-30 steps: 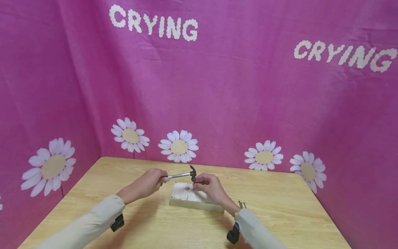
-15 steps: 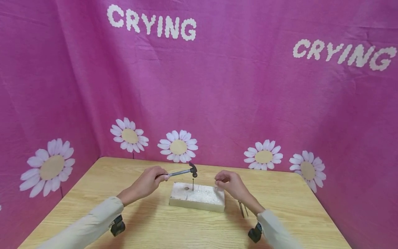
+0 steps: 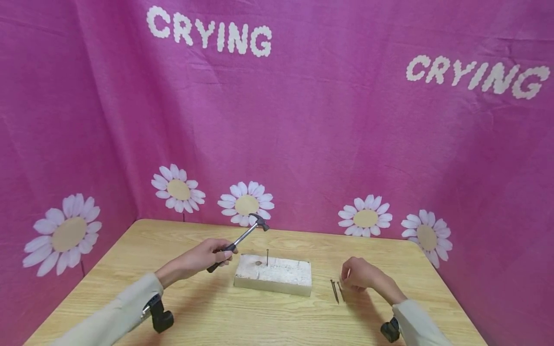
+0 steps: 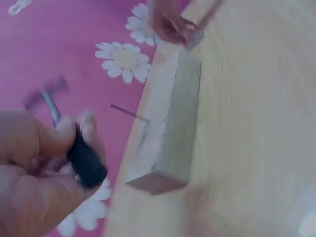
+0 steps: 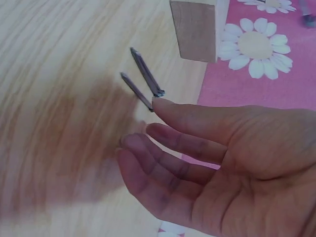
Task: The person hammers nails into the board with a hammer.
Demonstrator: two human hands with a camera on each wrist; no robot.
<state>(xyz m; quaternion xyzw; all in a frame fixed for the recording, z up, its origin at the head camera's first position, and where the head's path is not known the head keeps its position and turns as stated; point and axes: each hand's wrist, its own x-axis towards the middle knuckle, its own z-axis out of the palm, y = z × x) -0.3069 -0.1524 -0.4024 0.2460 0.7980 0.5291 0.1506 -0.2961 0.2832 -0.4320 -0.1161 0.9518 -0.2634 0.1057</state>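
Gripping hammer [image 3: 245, 235] w/ L hand [image 3: 207, 254]; R hand [image 3: 361, 274] nr loose nails [image 3: 334, 291].

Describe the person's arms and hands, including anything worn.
The left sleeve and right sleeve are long, pale beige and plain. The left wrist device and right wrist device are black and blocky. The left hand and right hand wear no gloves.

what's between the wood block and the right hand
In the head view, loose nails lie on the table between the wood block and the right hand.
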